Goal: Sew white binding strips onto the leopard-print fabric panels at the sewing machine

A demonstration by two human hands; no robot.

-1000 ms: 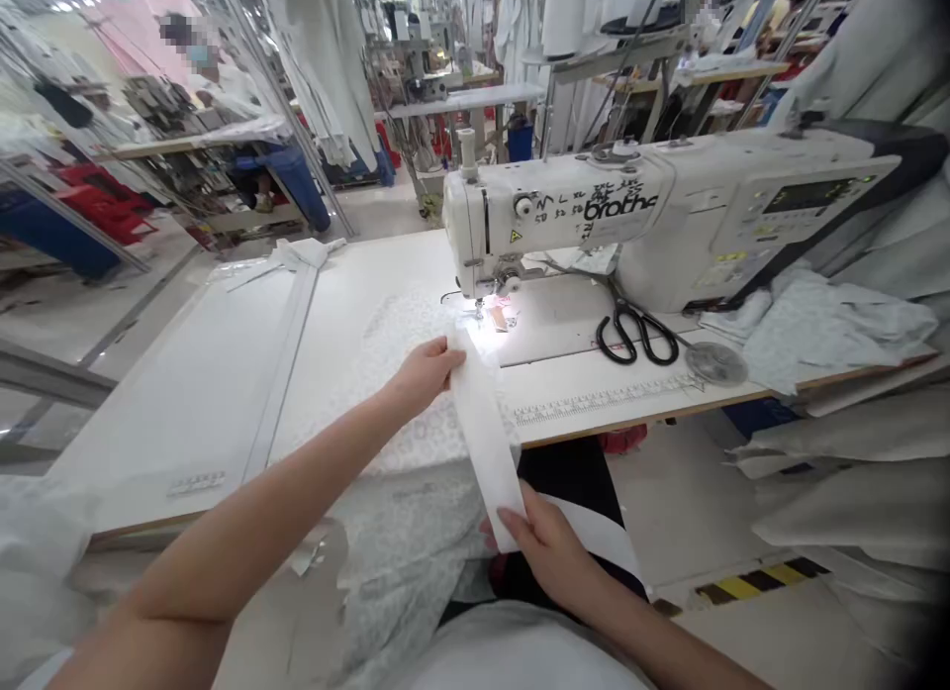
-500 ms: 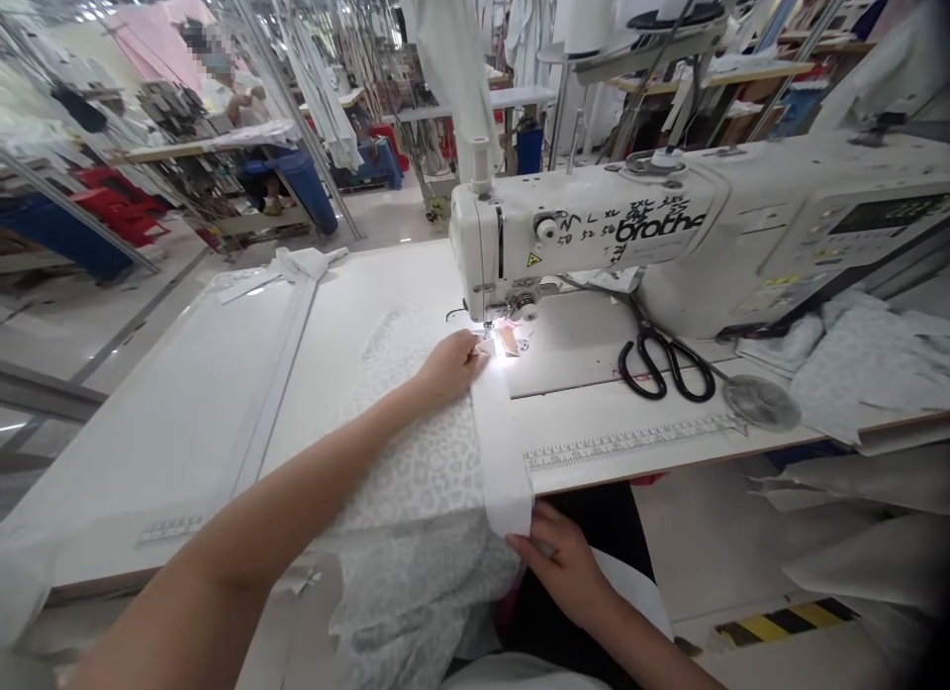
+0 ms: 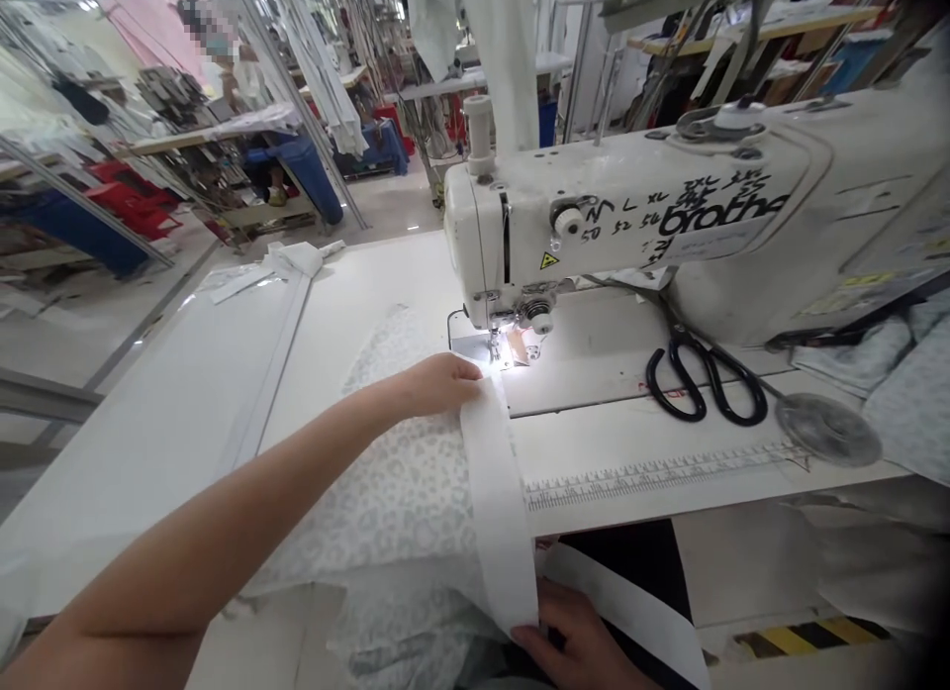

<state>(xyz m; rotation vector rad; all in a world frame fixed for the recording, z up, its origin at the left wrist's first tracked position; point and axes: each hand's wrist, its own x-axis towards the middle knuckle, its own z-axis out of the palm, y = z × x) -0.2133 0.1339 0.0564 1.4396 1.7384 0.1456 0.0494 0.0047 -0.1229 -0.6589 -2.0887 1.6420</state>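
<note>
A white fabric strip (image 3: pixel 496 502) runs from below the presser foot (image 3: pixel 495 345) down past the front edge of the table. It lies along the right side of a pale, leopard-spotted fabric (image 3: pixel 416 482), which drapes over that edge. My left hand (image 3: pixel 450 381), fingers closed, pinches the strip's upper end just in front of the needle area of the white sewing machine (image 3: pixel 475 245). Lower down, off the table edge, my right hand (image 3: pixel 575 631) grips the strip between thumb and fingers. A further white length of strip (image 3: pixel 630 596) trails beyond the right hand over dark clothing.
Black-handled scissors (image 3: pixel 705 378) lie right of the needle, by a round, clear dish-like object (image 3: pixel 827 428). A ruler scale (image 3: pixel 653 477) runs along the front edge. More spotted fabric (image 3: pixel 912 383) is piled at right. A person (image 3: pixel 230 76) sits at another table behind.
My left hand has drawn back slightly from the needle towards me. The right hand has moved down with the strip, so a longer stretch shows between them. The view has shifted closer.
</note>
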